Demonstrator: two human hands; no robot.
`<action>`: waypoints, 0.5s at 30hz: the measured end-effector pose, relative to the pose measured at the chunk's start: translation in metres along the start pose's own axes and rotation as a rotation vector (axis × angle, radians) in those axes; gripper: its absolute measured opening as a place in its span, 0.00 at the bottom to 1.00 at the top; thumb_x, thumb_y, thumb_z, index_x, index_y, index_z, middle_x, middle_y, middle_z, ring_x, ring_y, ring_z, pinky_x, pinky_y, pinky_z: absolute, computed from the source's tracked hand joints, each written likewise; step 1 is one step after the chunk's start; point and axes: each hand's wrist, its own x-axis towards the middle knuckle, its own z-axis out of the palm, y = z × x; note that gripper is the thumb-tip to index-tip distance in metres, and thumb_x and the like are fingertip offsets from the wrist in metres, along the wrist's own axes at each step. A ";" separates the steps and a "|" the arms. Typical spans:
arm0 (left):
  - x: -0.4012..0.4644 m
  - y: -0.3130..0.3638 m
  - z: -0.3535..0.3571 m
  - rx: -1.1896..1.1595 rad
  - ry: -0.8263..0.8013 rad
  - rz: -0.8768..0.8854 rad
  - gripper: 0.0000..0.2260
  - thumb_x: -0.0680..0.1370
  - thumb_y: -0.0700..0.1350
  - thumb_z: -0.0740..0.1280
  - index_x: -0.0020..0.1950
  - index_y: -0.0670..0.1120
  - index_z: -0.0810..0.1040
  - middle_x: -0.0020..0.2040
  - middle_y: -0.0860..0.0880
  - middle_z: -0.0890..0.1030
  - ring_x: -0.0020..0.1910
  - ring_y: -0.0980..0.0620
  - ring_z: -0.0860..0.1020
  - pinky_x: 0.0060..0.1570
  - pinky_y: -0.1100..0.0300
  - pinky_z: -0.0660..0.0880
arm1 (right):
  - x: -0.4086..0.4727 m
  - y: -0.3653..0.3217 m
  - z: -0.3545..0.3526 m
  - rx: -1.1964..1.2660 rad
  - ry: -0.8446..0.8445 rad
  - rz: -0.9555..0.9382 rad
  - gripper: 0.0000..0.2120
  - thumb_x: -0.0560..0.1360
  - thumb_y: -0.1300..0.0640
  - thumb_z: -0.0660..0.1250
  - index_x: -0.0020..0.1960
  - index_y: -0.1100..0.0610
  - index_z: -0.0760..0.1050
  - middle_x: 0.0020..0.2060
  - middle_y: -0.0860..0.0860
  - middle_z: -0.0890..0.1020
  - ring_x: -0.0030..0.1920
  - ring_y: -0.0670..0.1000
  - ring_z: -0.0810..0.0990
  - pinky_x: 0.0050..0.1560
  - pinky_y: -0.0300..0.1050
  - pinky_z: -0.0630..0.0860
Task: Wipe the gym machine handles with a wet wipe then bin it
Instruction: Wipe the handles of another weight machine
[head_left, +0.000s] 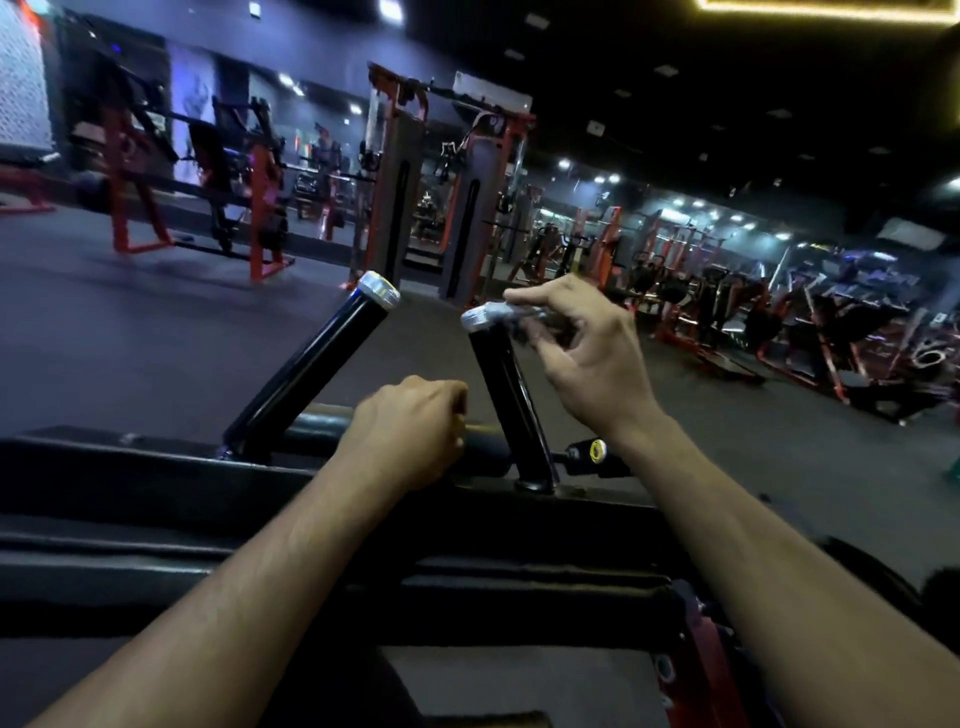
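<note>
A: Item one, wet wipe (522, 318). Location?

B: Around one o'clock from frame centre, at the silver top of the right handle (503, 395). Pale, crumpled, blurred; it touches the end cap and lies under the fingers of the right hand (587, 353).

A: Item two, left handle (311, 364)?

B: Ten o'clock from centre. Black tube, silver cap, leaning toward one o'clock. No hand on it, no wipe on it.

A: Risks from here?

B: Three, by my judgement. The wipe is held only at the fingertips, so it could slip off the cap and drop to the floor. The black shaft of the right handle may be skipped if the wipe stays at the cap. The left handle may be forgotten before binning. No bin in view, so where it goes I cannot tell.

A: Right hand, state?

B: Half open. Forefinger stretched over the cap, thumb below, the wipe pinched lightly between them; the other fingers are loosely curled and spread.

A: Left hand (410, 431)?

B: Six o'clock from centre, knuckles up, fingers curled round the black crossbar (483, 441) at the foot of the handles. It grips the bar.

A: Surroundings?

B: Black pad (156, 483) in the foreground; red and black machines (208, 182) well apart, from ten to three o'clock.
</note>
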 end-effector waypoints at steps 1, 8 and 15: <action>0.000 0.000 0.000 0.003 0.006 0.002 0.06 0.79 0.50 0.62 0.54 0.53 0.75 0.54 0.45 0.81 0.53 0.38 0.79 0.45 0.52 0.71 | -0.004 0.000 0.009 0.046 0.018 0.035 0.13 0.75 0.69 0.69 0.58 0.58 0.83 0.52 0.49 0.84 0.54 0.43 0.81 0.55 0.39 0.79; -0.001 0.004 -0.001 0.057 0.075 0.033 0.07 0.82 0.50 0.60 0.55 0.51 0.75 0.51 0.44 0.81 0.50 0.37 0.80 0.43 0.51 0.73 | -0.062 0.008 0.009 0.258 0.030 0.285 0.18 0.72 0.74 0.69 0.54 0.56 0.85 0.50 0.45 0.86 0.53 0.40 0.83 0.57 0.37 0.78; -0.002 0.007 -0.002 0.062 0.093 0.020 0.07 0.82 0.50 0.60 0.57 0.52 0.74 0.51 0.46 0.80 0.49 0.39 0.80 0.43 0.53 0.70 | -0.104 0.013 -0.025 0.052 -0.201 0.378 0.19 0.71 0.66 0.74 0.52 0.44 0.85 0.44 0.43 0.85 0.47 0.41 0.83 0.51 0.40 0.79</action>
